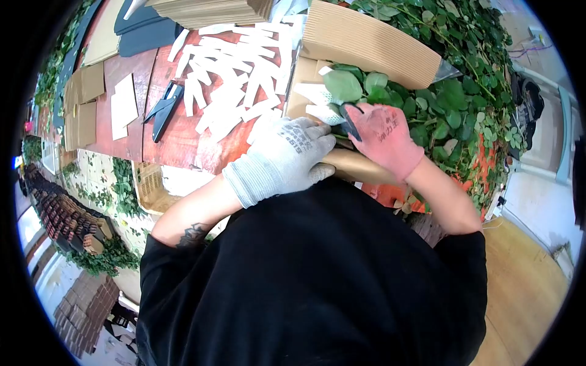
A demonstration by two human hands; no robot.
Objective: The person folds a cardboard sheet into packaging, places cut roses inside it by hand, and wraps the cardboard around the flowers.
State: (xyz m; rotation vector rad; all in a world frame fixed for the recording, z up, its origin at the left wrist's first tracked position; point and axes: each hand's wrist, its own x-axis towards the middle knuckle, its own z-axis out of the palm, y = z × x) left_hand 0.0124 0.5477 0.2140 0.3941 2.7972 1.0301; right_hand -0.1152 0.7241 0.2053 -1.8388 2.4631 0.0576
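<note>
My left hand (285,155), in a grey-white knit glove with printed lettering, lies across the edge of a brown cardboard sheet (357,166), fingers stretched out and thumb apart. Just beyond its fingertips are white mesh-covered bundles (323,113), perhaps netted flower heads. My right hand (384,135) wears a pink glove with dark fingertips. Its fingers are curled down beside the white mesh and green leaves (375,88); what they pinch, if anything, is hidden. Behind both hands a corrugated cardboard piece (369,46) stands along the leafy stems.
White paper strips (229,67) are scattered over the red table (174,131). A black stapler-like tool (165,111) lies left of them. Stacked cardboard (210,12) is at the back. Leafy stems (455,36) heap up at right; a yellow basket (148,186) sits below the table edge.
</note>
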